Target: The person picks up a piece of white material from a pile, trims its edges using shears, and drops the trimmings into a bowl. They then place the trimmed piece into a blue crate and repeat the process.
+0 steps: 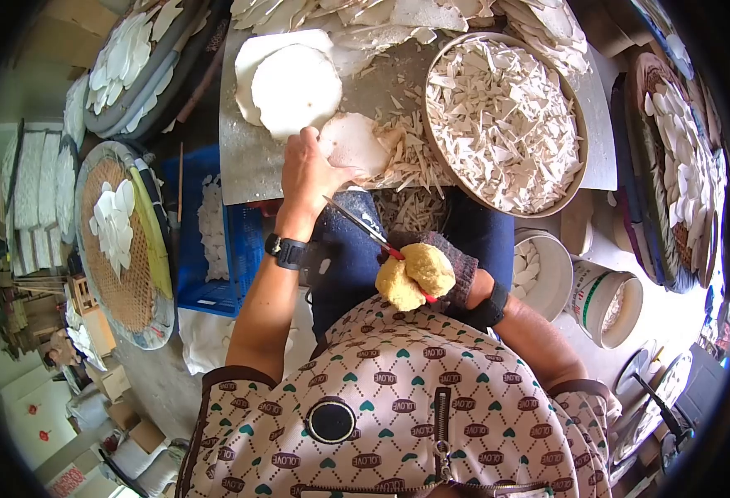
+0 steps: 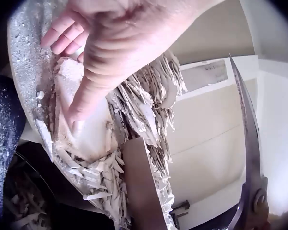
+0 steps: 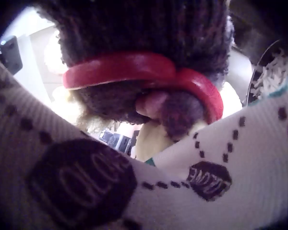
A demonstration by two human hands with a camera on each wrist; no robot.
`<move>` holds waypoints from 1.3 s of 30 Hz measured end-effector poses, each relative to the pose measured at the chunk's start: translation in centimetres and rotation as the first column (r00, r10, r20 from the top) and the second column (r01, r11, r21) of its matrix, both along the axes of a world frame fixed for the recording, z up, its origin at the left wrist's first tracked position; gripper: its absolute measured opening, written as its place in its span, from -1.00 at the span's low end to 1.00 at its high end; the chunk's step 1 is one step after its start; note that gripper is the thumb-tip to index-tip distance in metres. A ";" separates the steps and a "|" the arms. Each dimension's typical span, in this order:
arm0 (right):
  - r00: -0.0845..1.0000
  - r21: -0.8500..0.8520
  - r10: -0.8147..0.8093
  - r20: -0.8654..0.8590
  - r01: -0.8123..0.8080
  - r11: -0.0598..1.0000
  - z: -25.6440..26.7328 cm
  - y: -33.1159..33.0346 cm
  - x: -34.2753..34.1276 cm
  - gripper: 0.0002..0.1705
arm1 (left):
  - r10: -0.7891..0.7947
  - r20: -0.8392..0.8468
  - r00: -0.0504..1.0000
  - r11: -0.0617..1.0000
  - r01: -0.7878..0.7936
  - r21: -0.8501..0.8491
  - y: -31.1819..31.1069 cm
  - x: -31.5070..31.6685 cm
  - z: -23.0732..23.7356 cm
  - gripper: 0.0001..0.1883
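My bare left hand (image 1: 311, 174) reaches over the metal tabletop. Its thumb rests on a pale, thin, roundish slice (image 1: 352, 145) with a browned edge, and the other fingers extend loosely past the slice's end in the left wrist view. Against my lap, my right hand (image 1: 462, 270), in a dark knitted glove, grips scissors (image 1: 357, 217) by their red handles, which have yellow spongy padding (image 1: 419, 276) around them. The scissor blades (image 2: 249, 143) point up toward the left hand. Beyond that hand lies a larger white slice (image 1: 297, 91).
A round pan (image 1: 583, 124) heaped with white strips stands on the table's right. More slices (image 1: 398, 15) are piled at the back, with loose trimmings beside the pan. A blue crate (image 1: 189, 286) is at left; white buckets (image 1: 585, 290) stand at right. Woven trays (image 1: 116, 290) flank the table.
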State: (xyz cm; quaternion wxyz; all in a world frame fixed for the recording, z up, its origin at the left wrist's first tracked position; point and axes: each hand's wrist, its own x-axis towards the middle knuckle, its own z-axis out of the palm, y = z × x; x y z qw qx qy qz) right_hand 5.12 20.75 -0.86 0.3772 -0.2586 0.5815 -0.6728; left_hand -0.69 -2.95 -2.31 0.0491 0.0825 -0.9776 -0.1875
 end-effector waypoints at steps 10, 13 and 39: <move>0.990 0.108 0.051 -0.129 -0.037 0.993 -0.1 0.7 -1.1 -0.65 | 0.094 0.056 0.994 0.408 -0.089 0.909 -3.5 -0.2 2.4 -0.76; 0.978 0.019 -0.073 -0.195 0.078 0.997 -0.4 0.3 -1.8 -0.69 | 0.078 -0.049 0.996 0.416 0.012 0.909 -2.4 0.5 6.6 -0.71; 0.964 0.071 -0.256 0.066 0.251 0.965 0.2 -0.8 -1.7 -0.67 | -0.102 -0.645 0.757 0.928 0.305 0.212 -5.1 6.6 8.1 -0.89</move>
